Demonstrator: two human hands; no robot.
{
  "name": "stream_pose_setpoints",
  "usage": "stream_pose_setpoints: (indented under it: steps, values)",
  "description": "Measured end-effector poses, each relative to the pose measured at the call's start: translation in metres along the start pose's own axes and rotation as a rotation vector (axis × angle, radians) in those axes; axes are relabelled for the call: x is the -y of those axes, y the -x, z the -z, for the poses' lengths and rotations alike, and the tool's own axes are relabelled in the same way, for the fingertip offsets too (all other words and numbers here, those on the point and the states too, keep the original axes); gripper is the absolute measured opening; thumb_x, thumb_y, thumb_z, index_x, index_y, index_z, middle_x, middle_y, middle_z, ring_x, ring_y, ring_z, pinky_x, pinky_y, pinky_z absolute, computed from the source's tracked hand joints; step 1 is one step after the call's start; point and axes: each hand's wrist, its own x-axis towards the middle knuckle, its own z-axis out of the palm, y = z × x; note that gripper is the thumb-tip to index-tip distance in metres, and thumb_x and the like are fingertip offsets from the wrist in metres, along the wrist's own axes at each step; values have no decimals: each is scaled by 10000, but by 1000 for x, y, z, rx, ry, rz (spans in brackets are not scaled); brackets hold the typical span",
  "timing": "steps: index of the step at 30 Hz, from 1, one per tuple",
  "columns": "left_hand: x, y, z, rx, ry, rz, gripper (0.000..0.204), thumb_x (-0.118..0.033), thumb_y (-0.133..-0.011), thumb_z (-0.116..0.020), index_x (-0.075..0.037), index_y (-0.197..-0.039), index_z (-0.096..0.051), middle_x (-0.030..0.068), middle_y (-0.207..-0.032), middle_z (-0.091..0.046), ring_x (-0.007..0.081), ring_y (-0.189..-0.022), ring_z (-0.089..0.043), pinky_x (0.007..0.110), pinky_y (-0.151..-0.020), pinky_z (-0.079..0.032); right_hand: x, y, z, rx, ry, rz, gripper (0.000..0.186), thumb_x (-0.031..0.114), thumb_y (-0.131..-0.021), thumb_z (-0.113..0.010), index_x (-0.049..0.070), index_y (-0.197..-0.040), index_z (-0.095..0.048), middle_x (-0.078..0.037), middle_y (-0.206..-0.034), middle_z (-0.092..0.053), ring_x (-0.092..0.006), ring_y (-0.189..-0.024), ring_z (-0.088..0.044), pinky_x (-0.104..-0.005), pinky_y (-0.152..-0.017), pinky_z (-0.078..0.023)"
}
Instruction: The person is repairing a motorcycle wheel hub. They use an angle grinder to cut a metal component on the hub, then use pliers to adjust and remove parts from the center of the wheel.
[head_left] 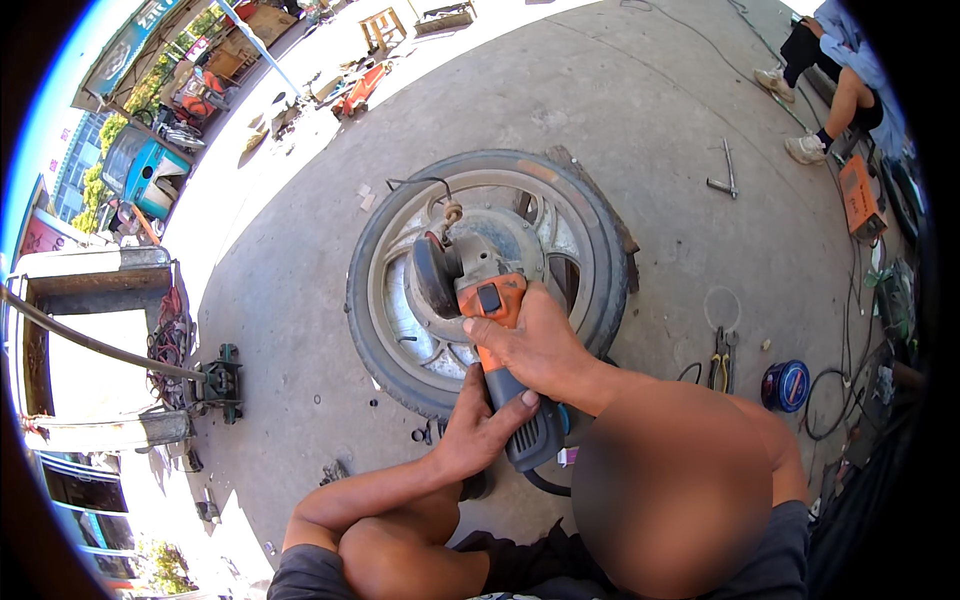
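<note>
Both of my hands are closed on an orange and grey angle grinder [507, 372], which is tilted across a wheel. My right hand [545, 345] wraps the orange front body, close behind the metal gear head. Lower down, my left hand [475, 428] grips the dark grey rear body, its thumb lying over the casing. The grinder's dark disc [434, 277] is over the wheel hub, near the axle [453, 212]; whether they touch, I cannot tell. A bent black cable comes out by the axle. Around the silver spoked rim runs a grey, worn tyre [361, 325], lying flat.
Right of the wheel lie pliers [718, 362], a wrench [731, 358] and a round blue tin [790, 386]. Beyond them are a T-shaped metal tool [729, 170], an orange machine [860, 198] and a seated person's shoes [806, 149]. A vise [224, 384] stands left beside a metal frame.
</note>
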Motion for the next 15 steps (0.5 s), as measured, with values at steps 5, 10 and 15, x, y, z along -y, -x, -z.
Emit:
stream_pose_setpoints:
  steps: [5,10,15]
  values:
    - [-4,1,-1,-2,22,-20,660,-227,-967,-706,62,-1383,-282,123,-1244,-547,149,-1147,-556,318,-973,-490,1,1,-4,-19,-58,69,499,320,-830,-754,-133,-1002,-632,-280,-950,-674,-375,-893,-704,-425,-817,-542]
    - [2,0,4,-14,-37,-25,659,-213,-960,-716,61,-1381,-290,120,-1248,-548,147,-1141,-557,317,-971,-490,-1,3,-7,-39,-7,24,204,126,-892,-701,-18,-1034,-672,-49,-882,-660,-120,-793,-590,-311,-712,-505]
    - [-3,2,3,-14,3,6,676,-216,-957,-719,66,-1394,-288,122,-1257,-543,150,-1161,-546,322,-983,-480,-5,3,-8,-57,-3,23,216,136,-885,-705,-25,-1026,-672,-47,-865,-657,-111,-782,-584,-309,-704,-504]
